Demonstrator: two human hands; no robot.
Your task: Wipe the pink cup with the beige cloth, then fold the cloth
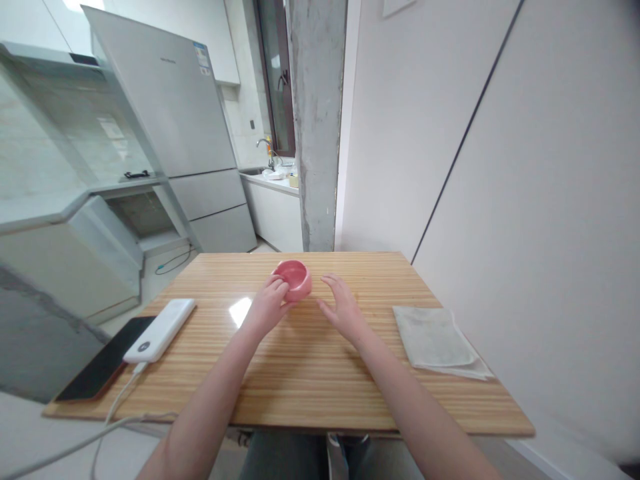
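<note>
While the left hand [270, 303] pinches the near left side of a pink bowl [297, 283], fingers over the rim and thumb low on the outside, the right hand [344, 308] stands just beside it, apart from it, thumb and fingers spread toward its right side. The bowl is ahead of the person, near the table's far edge, its opening facing up and a little back toward the viewer; whether its base touches the wood cannot be told.

At the near left, a white cable [123, 393] runs up over the edge into a white power bank [163, 330], which lies partly on top of a black tablet [107, 363] and hides some of it. A folded grey cloth [435, 337] lies at the right, beyond the right forearm, well apart from the bowl.

The table [310, 393] has a striped wood grain, with a bright reflection left of the left hand. Past it stand a bare grey pillar [317, 120], a white wall [400, 133] on the right, a tall fridge [165, 100] on the left and, between fridge and pillar, a tap [271, 152] by a window [275, 73].
</note>
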